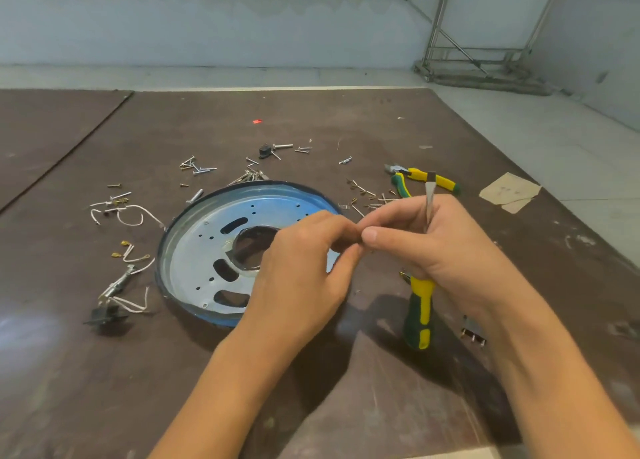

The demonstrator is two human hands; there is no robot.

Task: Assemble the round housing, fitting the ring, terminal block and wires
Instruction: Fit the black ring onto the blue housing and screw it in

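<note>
Dull galvanised metal housing (194,250) – blue-painted rim – on scuffed matt brown board (346,406); screwdriver (420,306) handle glossy plastic.

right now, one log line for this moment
left hand: fingertips meet right's, item hidden | right hand: grips screwdriver | round housing: flat on table

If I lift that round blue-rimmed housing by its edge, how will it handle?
The round housing looks like thin pressed sheet metal with large cutouts, so it is probably light for its width. It lies flat on the board, so a push should slide it, not roll it. Lifted by one edge it may flex slightly, and the rim could be sharp.
</note>
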